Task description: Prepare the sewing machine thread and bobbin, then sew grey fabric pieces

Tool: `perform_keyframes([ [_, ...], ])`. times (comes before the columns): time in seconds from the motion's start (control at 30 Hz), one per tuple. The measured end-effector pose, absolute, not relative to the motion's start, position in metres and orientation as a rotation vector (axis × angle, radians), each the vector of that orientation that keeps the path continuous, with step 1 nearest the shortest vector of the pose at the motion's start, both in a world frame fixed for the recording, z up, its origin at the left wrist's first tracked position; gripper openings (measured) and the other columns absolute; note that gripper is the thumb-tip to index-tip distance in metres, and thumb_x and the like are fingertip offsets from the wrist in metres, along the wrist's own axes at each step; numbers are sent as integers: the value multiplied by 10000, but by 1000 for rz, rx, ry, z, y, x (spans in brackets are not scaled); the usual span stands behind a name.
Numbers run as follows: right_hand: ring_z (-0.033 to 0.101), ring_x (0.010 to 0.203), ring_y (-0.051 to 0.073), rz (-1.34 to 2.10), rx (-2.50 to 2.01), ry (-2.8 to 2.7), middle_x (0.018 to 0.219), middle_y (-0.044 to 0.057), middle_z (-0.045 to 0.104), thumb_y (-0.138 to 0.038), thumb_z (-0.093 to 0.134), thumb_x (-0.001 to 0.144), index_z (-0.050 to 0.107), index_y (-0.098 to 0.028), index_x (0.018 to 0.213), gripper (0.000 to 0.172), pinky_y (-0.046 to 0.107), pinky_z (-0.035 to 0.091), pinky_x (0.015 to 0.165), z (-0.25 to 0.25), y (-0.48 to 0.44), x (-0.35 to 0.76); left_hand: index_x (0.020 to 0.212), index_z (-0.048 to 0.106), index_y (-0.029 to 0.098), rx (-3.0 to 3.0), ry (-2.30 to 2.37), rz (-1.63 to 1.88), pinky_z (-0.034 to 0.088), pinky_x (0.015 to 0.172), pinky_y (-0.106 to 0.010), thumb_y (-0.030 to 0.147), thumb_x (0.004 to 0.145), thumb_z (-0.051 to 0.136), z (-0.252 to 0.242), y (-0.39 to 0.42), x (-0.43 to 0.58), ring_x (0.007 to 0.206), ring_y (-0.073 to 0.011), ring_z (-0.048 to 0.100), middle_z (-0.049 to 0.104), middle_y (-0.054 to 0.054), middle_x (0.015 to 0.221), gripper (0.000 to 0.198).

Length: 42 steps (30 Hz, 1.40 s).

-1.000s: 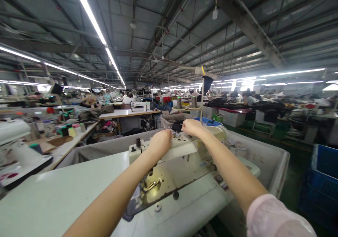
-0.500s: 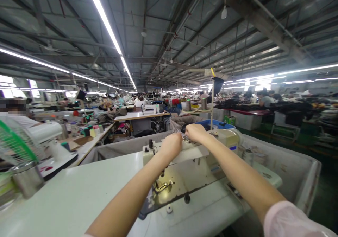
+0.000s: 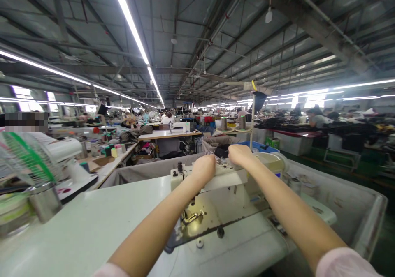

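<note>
Both of my arms reach out over a white sewing machine [image 3: 234, 176] on the pale work table [image 3: 77, 227]. My left hand [image 3: 203, 167] rests curled on top of the machine's arm, its fingers bent away from me. My right hand [image 3: 241, 154] sits beside it, also curled, fingers pinched at small metal parts [image 3: 222, 161] on the machine's top. What the fingers grip is hidden. Below them the needle area and shiny metal plate [image 3: 194, 219] are lit.
A thread stand pole [image 3: 252, 121] with two grey spools [image 3: 224, 123] rises behind the machine. A grey fabric bin [image 3: 354, 199] wraps the table's right and far side. A green fan [image 3: 27, 158] and metal cup [image 3: 45, 201] stand left. Other workers sit at distant tables.
The view has swung left, bringing the green fan and metal cup into sight. My hands stay on top of the machine, hardly shifted.
</note>
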State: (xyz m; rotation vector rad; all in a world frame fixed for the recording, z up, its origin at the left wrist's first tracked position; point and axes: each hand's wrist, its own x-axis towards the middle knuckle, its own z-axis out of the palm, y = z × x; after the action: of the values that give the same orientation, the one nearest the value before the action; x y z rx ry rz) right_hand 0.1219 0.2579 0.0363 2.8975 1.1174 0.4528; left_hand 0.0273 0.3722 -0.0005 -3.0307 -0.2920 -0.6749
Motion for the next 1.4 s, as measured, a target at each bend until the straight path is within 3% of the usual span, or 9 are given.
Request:
perform_keyframes([
  [0.2, 661, 1029, 247, 423, 2887, 1229, 1071, 134, 708, -232, 519, 884, 739, -170, 1022, 267, 280, 485, 810, 37, 260, 119, 983, 649, 146, -3020, -310, -664, 505, 835, -335, 154, 924, 401, -1, 374, 28, 958, -246, 679, 714, -142, 988, 255],
  [0.33, 654, 1044, 294, 444, 2938, 1116, 1090, 234, 677, -165, 481, 885, 716, -64, 1071, 317, 329, 489, 821, 38, 259, 121, 979, 645, 143, -3015, -304, -654, 499, 849, -333, 138, 914, 404, 1, 373, 27, 977, -245, 673, 712, -140, 999, 250],
  [0.5, 659, 1043, 244, 396, 2905, 1261, 1077, 114, 711, -255, 550, 876, 744, -194, 1000, 238, 273, 485, 822, 37, 258, 125, 978, 646, 137, -3012, -305, -635, 495, 841, -311, 131, 914, 393, 4, 371, 27, 973, -235, 674, 714, -138, 998, 261],
  [0.63, 656, 1048, 272, 411, 2955, 1131, 1091, 202, 688, -194, 526, 881, 726, -102, 1047, 275, 295, 484, 829, 38, 258, 125, 995, 643, 142, -3004, -313, -632, 497, 824, -313, 135, 905, 406, 4, 371, 28, 971, -243, 676, 716, -134, 987, 253],
  [0.8, 653, 1051, 235, 376, 2935, 1226, 1103, 132, 700, -266, 548, 883, 727, -180, 1060, 266, 269, 478, 844, 40, 258, 124, 981, 641, 135, -2996, -325, -613, 500, 813, -333, 158, 924, 381, 4, 370, 31, 962, -261, 679, 717, -149, 977, 267],
  [0.93, 640, 1078, 269, 408, 2968, 1131, 1127, 215, 670, -186, 488, 895, 697, -81, 1120, 324, 296, 480, 844, 41, 258, 122, 976, 643, 140, -2992, -319, -605, 497, 825, -335, 171, 930, 379, 4, 370, 33, 976, -260, 676, 716, -151, 998, 270],
  [1.1, 648, 1059, 238, 374, 2911, 1260, 1106, 129, 698, -257, 529, 889, 715, -174, 1083, 281, 273, 483, 836, 41, 254, 117, 983, 645, 142, -2984, -322, -618, 498, 822, -339, 176, 935, 373, 4, 371, 34, 954, -256, 680, 717, -150, 983, 278],
  [1.27, 649, 1058, 284, 408, 2953, 1123, 1102, 216, 678, -213, 497, 896, 702, -87, 1103, 318, 318, 495, 823, 40, 250, 134, 975, 650, 141, -2978, -319, -620, 497, 813, -327, 183, 937, 375, 4, 371, 35, 946, -252, 683, 718, -148, 967, 281],
  [1.4, 639, 1079, 268, 439, 2928, 1218, 1122, 182, 680, -265, 464, 931, 694, -117, 1120, 332, 313, 489, 842, 36, 261, 132, 979, 645, 134, -2970, -323, -627, 499, 800, -324, 156, 924, 375, 4, 373, 37, 939, -250, 685, 716, -150, 958, 277],
])
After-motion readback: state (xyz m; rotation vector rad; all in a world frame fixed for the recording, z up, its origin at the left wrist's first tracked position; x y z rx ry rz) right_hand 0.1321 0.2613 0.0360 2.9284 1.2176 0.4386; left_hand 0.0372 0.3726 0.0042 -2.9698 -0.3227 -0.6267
